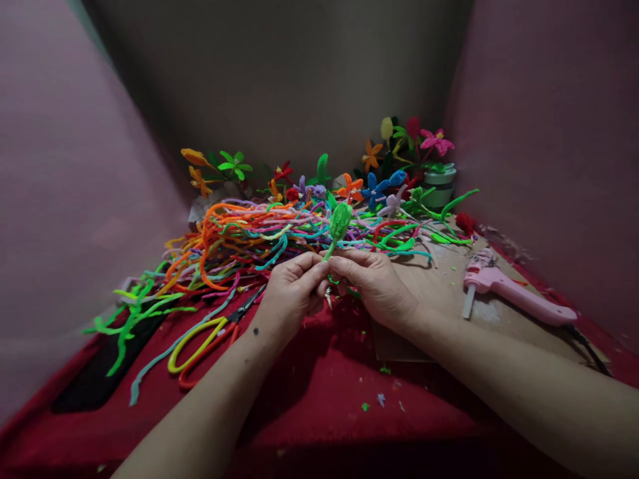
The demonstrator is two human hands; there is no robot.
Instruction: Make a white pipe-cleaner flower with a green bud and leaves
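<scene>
Two hands, left hand (292, 286) and right hand (372, 283), pinch the stem of one green pipe-cleaner bud (340, 223) held upright above the red cloth (319, 399), where a tight twist could likely crush it, beside one pink glue gun (514, 293) and one pair of scissors (219, 332).

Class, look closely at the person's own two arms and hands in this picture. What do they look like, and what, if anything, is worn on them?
Both forearms are bare: no sleeves, gloves, watch or rings show. The left hand has a small dark dot near the wrist. The right hand shows no marking.
</scene>
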